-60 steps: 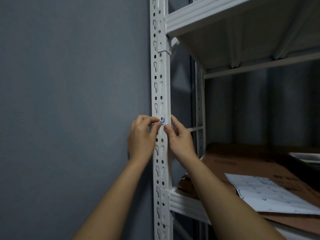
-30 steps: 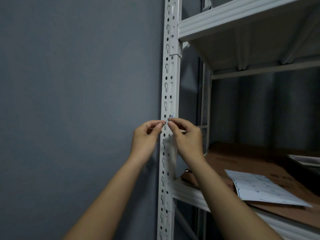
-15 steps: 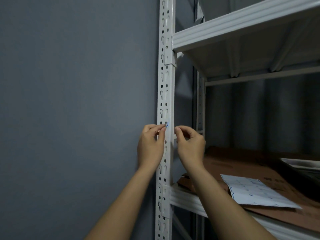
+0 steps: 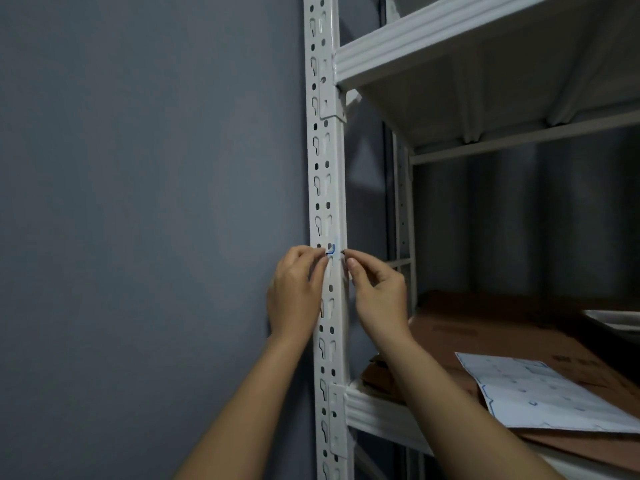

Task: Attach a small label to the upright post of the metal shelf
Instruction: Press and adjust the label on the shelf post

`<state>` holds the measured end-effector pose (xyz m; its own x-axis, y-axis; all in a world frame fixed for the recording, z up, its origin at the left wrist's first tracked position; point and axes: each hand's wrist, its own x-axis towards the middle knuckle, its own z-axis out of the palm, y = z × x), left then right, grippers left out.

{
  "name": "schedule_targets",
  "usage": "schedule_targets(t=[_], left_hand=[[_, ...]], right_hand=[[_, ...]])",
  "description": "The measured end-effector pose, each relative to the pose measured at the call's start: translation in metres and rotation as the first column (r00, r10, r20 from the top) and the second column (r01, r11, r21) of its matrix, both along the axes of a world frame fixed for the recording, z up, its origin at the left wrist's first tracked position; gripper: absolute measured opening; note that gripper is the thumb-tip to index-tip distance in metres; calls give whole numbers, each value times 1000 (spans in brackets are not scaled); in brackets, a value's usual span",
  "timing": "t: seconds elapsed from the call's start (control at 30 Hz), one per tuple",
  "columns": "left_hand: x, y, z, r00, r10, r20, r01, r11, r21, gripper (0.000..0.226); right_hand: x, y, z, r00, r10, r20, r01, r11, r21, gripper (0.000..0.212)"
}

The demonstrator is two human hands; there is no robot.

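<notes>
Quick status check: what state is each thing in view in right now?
label: on the post's front face, blue corner mark showing
post: upright, slotted
left hand: fingertips on the label's left edge
right hand: fingers curled beside the post's right edge
sticker sheet: flat on cardboard
cardboard: flat on the lower shelf

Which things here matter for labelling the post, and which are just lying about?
In the job: label, post, left hand, right hand.
Lying about: label sheet, cardboard on the lower shelf, upper shelf.
</notes>
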<state>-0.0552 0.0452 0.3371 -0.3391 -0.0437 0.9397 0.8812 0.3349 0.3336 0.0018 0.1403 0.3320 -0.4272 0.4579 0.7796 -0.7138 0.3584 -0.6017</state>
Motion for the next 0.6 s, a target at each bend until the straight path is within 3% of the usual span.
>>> schedule_targets(t=[0.4, 0.53, 0.6], left_hand=[[-1, 2, 2, 990, 108, -94, -109, 994, -2, 9], [14, 1, -7, 982, -186, 25, 183, 979, 87, 11], [20, -2, -11, 908, -385, 167, 351, 914, 201, 16]], right_hand=[[-8, 4, -2, 998, -48, -31, 49, 999, 16, 20], [0, 2, -2, 999, 16, -50, -16, 1000, -12, 25], [9, 1, -1, 996, 44, -78, -47, 998, -29, 22]])
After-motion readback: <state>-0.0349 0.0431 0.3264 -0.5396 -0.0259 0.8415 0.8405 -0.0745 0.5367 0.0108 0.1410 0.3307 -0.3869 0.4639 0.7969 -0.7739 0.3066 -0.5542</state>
